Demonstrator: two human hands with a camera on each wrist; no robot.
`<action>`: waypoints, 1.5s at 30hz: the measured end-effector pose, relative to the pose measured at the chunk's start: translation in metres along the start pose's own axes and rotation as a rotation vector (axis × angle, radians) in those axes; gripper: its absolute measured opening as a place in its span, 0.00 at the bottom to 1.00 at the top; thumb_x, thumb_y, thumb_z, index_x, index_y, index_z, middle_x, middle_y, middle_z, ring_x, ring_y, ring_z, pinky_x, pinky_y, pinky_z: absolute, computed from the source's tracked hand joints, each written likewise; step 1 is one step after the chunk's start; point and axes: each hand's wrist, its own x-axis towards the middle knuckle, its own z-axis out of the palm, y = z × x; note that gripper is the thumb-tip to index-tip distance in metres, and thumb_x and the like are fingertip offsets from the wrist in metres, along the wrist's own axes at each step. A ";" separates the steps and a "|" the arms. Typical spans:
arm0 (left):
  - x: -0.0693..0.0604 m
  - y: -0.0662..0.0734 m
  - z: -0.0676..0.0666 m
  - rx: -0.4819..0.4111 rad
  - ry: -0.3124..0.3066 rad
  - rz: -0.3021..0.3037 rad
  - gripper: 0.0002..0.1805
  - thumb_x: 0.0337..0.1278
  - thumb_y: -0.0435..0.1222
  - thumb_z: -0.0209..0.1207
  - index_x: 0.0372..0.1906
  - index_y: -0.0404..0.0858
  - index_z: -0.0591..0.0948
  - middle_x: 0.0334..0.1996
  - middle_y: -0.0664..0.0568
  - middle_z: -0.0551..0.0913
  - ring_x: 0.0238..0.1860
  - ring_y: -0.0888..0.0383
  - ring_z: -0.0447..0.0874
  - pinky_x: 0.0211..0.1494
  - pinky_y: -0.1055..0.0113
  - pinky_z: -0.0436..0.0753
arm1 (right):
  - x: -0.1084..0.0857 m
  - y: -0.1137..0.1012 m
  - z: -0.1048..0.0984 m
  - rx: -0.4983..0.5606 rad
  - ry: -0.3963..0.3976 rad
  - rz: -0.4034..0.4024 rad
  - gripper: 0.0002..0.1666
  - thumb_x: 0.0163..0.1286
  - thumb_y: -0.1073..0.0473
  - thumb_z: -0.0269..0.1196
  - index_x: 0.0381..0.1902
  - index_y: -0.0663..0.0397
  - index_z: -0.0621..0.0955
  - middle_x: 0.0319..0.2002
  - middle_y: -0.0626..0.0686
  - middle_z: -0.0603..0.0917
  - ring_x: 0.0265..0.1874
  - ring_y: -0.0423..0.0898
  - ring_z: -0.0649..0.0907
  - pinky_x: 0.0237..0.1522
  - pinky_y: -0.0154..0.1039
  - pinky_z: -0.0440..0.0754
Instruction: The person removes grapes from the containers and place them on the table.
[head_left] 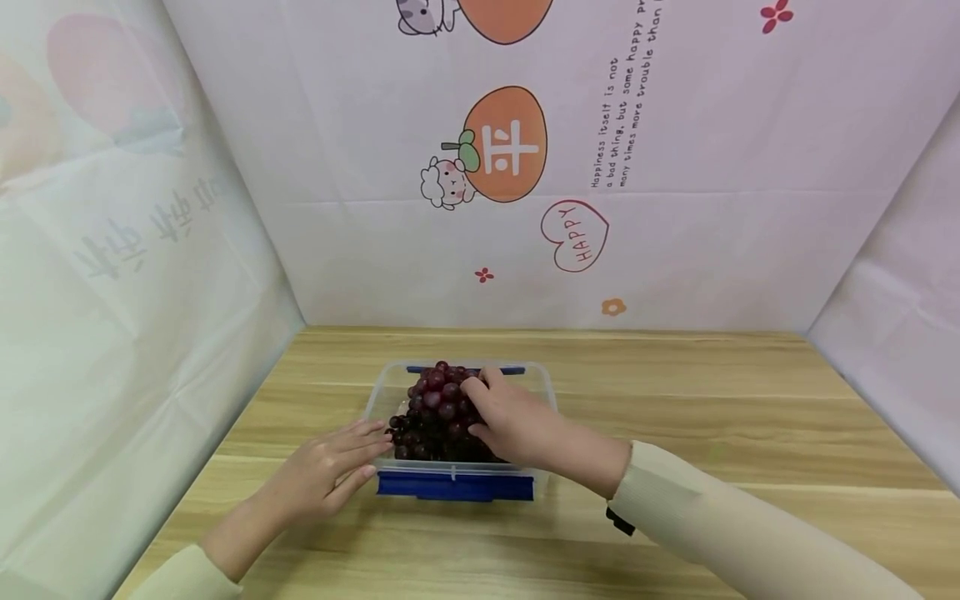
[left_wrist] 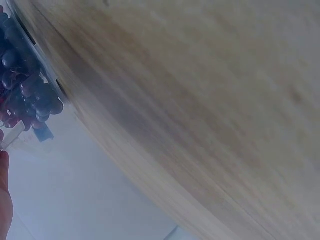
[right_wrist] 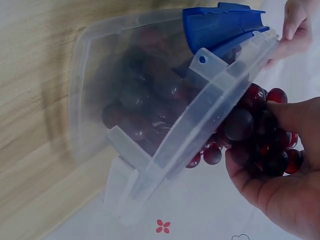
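Note:
A clear plastic food box with blue latches stands on the table. Dark red grapes fill it and heap above its rim. My right hand holds the upper part of the bunch, its fingers and thumb curled around the grapes in the right wrist view. Other grapes show through the box wall there. At the box's left rim, my left hand rests with its fingers extended toward the grapes. Only a slice of that hand appears in the left wrist view.
The box is on a wood-grain table. A white printed cloth rises behind the table, with more white cloth at the left and right sides.

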 end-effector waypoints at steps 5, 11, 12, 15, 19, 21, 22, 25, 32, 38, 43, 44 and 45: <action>-0.001 -0.001 0.002 -0.005 0.001 0.001 0.19 0.71 0.42 0.51 0.53 0.35 0.83 0.56 0.42 0.80 0.58 0.43 0.77 0.57 0.48 0.78 | 0.000 -0.002 -0.007 0.001 -0.008 0.018 0.22 0.68 0.62 0.64 0.56 0.60 0.69 0.42 0.57 0.67 0.16 0.40 0.70 0.18 0.31 0.71; -0.001 -0.001 0.003 -0.013 0.003 -0.002 0.19 0.71 0.42 0.51 0.54 0.35 0.83 0.56 0.41 0.81 0.59 0.44 0.77 0.58 0.49 0.78 | -0.001 0.001 -0.017 -0.046 0.076 -0.037 0.22 0.65 0.64 0.67 0.53 0.60 0.71 0.42 0.58 0.70 0.18 0.41 0.71 0.21 0.32 0.74; -0.001 -0.001 0.003 -0.013 0.004 -0.003 0.19 0.71 0.42 0.51 0.53 0.35 0.83 0.55 0.41 0.81 0.59 0.44 0.77 0.58 0.49 0.78 | -0.001 0.002 -0.019 -0.043 0.096 -0.054 0.22 0.64 0.65 0.68 0.52 0.60 0.71 0.41 0.58 0.69 0.19 0.41 0.70 0.21 0.32 0.74; -0.001 -0.001 0.002 -0.011 0.007 -0.004 0.19 0.71 0.42 0.51 0.53 0.35 0.83 0.55 0.41 0.81 0.59 0.44 0.77 0.59 0.50 0.77 | -0.003 0.004 -0.023 -0.055 0.151 -0.088 0.22 0.61 0.67 0.69 0.50 0.60 0.72 0.39 0.57 0.68 0.19 0.42 0.70 0.21 0.32 0.73; -0.001 -0.001 0.003 -0.015 0.009 -0.003 0.19 0.71 0.42 0.51 0.53 0.35 0.83 0.55 0.41 0.81 0.60 0.45 0.76 0.62 0.53 0.75 | -0.004 0.007 -0.028 -0.086 0.203 -0.097 0.23 0.60 0.69 0.70 0.49 0.61 0.72 0.40 0.58 0.68 0.20 0.43 0.73 0.21 0.32 0.74; -0.001 -0.001 0.003 -0.016 0.008 -0.003 0.19 0.71 0.42 0.51 0.54 0.35 0.83 0.55 0.42 0.81 0.60 0.45 0.76 0.62 0.54 0.75 | -0.005 0.008 -0.030 -0.109 0.232 -0.107 0.23 0.58 0.70 0.70 0.48 0.62 0.71 0.40 0.60 0.68 0.21 0.44 0.73 0.22 0.34 0.75; -0.001 -0.002 0.003 -0.016 0.008 -0.004 0.19 0.71 0.42 0.51 0.54 0.35 0.83 0.55 0.42 0.81 0.60 0.45 0.76 0.62 0.54 0.75 | -0.005 0.009 -0.030 -0.119 0.251 -0.115 0.24 0.58 0.71 0.70 0.48 0.62 0.71 0.40 0.60 0.68 0.22 0.45 0.73 0.22 0.35 0.75; -0.001 -0.002 0.003 -0.018 0.008 -0.005 0.19 0.70 0.42 0.52 0.54 0.35 0.83 0.56 0.43 0.81 0.60 0.45 0.76 0.62 0.53 0.75 | -0.006 0.013 -0.031 -0.150 0.321 -0.158 0.25 0.55 0.75 0.70 0.46 0.64 0.70 0.37 0.60 0.67 0.22 0.46 0.70 0.23 0.37 0.74; -0.002 -0.003 0.004 -0.032 0.025 0.005 0.19 0.72 0.43 0.50 0.54 0.34 0.83 0.55 0.44 0.81 0.61 0.46 0.75 0.66 0.56 0.71 | -0.007 0.024 -0.035 -0.254 0.483 -0.205 0.21 0.51 0.81 0.61 0.43 0.65 0.72 0.31 0.61 0.68 0.17 0.49 0.64 0.15 0.39 0.64; -0.002 -0.005 0.005 -0.033 0.052 0.020 0.20 0.74 0.44 0.48 0.53 0.35 0.83 0.54 0.43 0.82 0.58 0.43 0.77 0.64 0.54 0.74 | -0.014 0.031 -0.045 -0.274 0.482 -0.164 0.21 0.52 0.82 0.60 0.44 0.66 0.71 0.33 0.63 0.70 0.19 0.52 0.70 0.15 0.42 0.70; -0.003 -0.004 0.005 -0.034 0.043 0.010 0.20 0.73 0.44 0.48 0.54 0.35 0.83 0.54 0.43 0.81 0.58 0.43 0.77 0.63 0.54 0.74 | -0.022 0.040 -0.053 -0.254 0.477 -0.138 0.24 0.50 0.84 0.60 0.45 0.67 0.70 0.34 0.64 0.68 0.20 0.52 0.70 0.15 0.41 0.71; -0.003 -0.004 0.004 -0.034 0.039 0.005 0.20 0.73 0.44 0.48 0.54 0.35 0.83 0.55 0.43 0.81 0.58 0.43 0.77 0.63 0.54 0.74 | -0.023 0.042 -0.054 -0.254 0.481 -0.131 0.24 0.50 0.85 0.60 0.45 0.67 0.70 0.34 0.64 0.68 0.20 0.52 0.70 0.14 0.41 0.71; -0.003 -0.004 0.004 -0.034 0.035 0.002 0.20 0.73 0.44 0.49 0.54 0.35 0.83 0.55 0.43 0.81 0.58 0.42 0.77 0.63 0.53 0.75 | -0.024 0.044 -0.056 -0.254 0.486 -0.121 0.24 0.50 0.85 0.60 0.45 0.67 0.70 0.34 0.65 0.68 0.20 0.53 0.70 0.14 0.41 0.71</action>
